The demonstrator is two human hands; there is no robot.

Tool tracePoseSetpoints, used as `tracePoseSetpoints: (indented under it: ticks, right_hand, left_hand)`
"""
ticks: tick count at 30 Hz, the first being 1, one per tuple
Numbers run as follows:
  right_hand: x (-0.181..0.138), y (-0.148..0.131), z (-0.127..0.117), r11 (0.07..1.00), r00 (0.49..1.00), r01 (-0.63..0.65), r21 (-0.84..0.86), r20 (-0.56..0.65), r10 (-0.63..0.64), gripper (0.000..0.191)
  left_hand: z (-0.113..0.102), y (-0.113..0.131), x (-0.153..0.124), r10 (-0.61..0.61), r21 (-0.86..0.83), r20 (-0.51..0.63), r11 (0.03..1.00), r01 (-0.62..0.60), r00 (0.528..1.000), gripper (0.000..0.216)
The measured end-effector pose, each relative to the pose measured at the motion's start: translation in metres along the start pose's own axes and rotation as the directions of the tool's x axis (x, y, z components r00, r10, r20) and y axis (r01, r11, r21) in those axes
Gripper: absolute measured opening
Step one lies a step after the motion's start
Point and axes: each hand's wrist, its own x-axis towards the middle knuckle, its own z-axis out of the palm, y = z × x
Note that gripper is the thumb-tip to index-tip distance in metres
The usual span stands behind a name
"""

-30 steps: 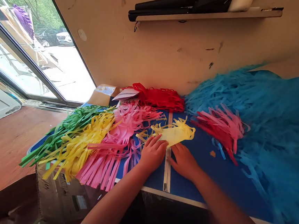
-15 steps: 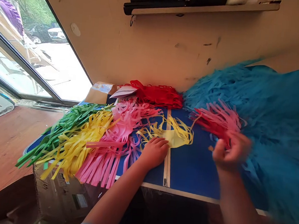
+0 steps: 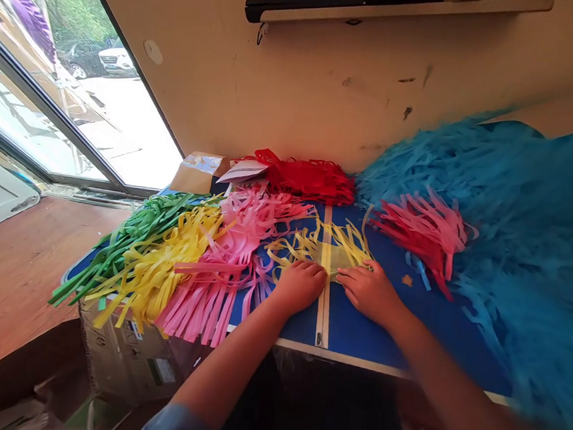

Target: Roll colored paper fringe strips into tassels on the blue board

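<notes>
A thin yellow fringed paper sheet (image 3: 331, 258) lies on the blue table, its plain middle across the wooden strip and its cut strips loose on both sides. My left hand (image 3: 301, 287) is closed at its lower left edge, fingers bent over the paper. From the right, my right hand (image 3: 367, 290) grips the opposite lower edge with fingers and thumb; the fingertips of the two hands nearly meet. Just left of them is a pink fringed paper bundle (image 3: 236, 244). Right of my right hand rests a pink and red fringed bundle (image 3: 428, 231).
Yellow fringe (image 3: 167, 258) and green fringe (image 3: 134, 238) overhang the table's left end. Red fringe (image 3: 314, 180) lies against the wall. A large blue fringed heap (image 3: 532, 216) covers the right. A cardboard box (image 3: 128, 362) stands below; a shelf (image 3: 409, 13) juts out above.
My right hand has let go of the pink and red fringed bundle and moved left onto the yellow sheet. My left hand has stayed at the sheet's edge. The view has shifted slightly.
</notes>
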Motion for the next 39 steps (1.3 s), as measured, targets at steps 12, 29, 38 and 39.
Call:
tracePoseSetpoints:
  ticks: [12, 29, 38, 39]
  right_hand:
    - [-0.046, -0.025, -0.011, 0.985, 0.994, -0.109, -0.133, 0.009, 0.111, 0.043]
    - [-0.063, -0.044, -0.051, 0.988, 0.980, -0.097, -0.123, -0.185, 0.073, 0.058]
    - [-0.067, -0.035, -0.022, 0.974, 0.994, -0.106, 0.200, -0.008, 0.110, 0.018]
    - [-0.066, -0.031, -0.022, 0.966, 0.990, -0.143, 0.215, 0.018, 0.143, 0.016]
  left_hand:
    - [-0.009, 0.020, -0.013, 0.265, -0.052, 0.116, 0.964, -0.260, 0.957, 0.047]
    - [-0.009, 0.042, -0.033, 0.322, 0.065, 0.030, 0.944, -0.323, 0.946, 0.027]
    - [-0.021, 0.040, -0.032, 0.207, -0.148, 0.100, 0.970, -0.191, 0.973, 0.026]
    - [-0.022, 0.038, -0.029, 0.170, -0.178, 0.111, 0.973, -0.149, 0.979, 0.025]
